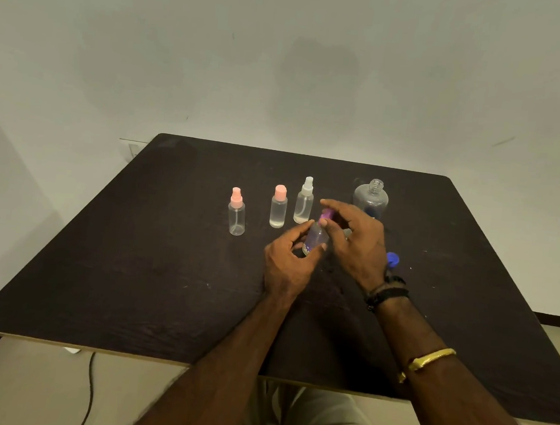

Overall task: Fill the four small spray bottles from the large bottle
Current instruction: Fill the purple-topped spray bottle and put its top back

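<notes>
No legible text or labels anywhere.

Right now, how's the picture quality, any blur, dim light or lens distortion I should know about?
Head view: dim, even light, no harsh glare; the wide-angle lens bows the table edges; the left hand, right hand and the purple-capped bottle between them look slightly smeared; the white-topped spray bottle beside them looks fairly sharp.
</notes>
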Available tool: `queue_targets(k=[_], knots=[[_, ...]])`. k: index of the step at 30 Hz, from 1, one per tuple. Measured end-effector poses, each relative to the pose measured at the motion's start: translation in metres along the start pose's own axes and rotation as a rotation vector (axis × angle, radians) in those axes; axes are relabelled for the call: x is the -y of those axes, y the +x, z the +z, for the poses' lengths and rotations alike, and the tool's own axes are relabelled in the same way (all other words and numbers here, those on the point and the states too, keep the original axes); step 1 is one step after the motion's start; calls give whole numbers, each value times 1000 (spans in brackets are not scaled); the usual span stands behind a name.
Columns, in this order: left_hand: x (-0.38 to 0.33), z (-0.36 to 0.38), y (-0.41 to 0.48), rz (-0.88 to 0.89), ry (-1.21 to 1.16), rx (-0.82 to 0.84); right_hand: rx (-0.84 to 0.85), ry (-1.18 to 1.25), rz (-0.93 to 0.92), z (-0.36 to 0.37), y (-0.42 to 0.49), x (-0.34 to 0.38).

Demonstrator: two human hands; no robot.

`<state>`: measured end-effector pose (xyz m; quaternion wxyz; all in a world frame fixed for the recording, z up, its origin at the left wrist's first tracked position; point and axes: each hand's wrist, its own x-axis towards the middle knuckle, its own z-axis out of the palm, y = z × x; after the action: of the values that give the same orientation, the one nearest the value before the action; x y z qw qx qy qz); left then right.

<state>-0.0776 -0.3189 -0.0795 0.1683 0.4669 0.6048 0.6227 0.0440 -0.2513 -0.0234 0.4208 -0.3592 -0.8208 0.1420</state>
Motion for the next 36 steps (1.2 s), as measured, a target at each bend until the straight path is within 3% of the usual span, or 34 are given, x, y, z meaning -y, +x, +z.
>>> queue_targets(k=[3,9,18,22,29,33,36], knots=[[-2,0,-1,8,6,19,-51,-104,31,-1,3,1],[-3,-2,0,21,-20,-1,-5,175,79,0,-3,13],[-1,1,-1,39,-2,-1,-58,20,118,1,-2,8],[-1,0,0,17,-34,0,12,200,159,1,-4,15],[-3,0,-1,34,-25,15,-107,91,151,3,-1,12],[-1,0,0,32,-37,11,-20,300,221,1,-1,16],[2,0,1,26,-30,13,-36,266,209,2,-3,16]])
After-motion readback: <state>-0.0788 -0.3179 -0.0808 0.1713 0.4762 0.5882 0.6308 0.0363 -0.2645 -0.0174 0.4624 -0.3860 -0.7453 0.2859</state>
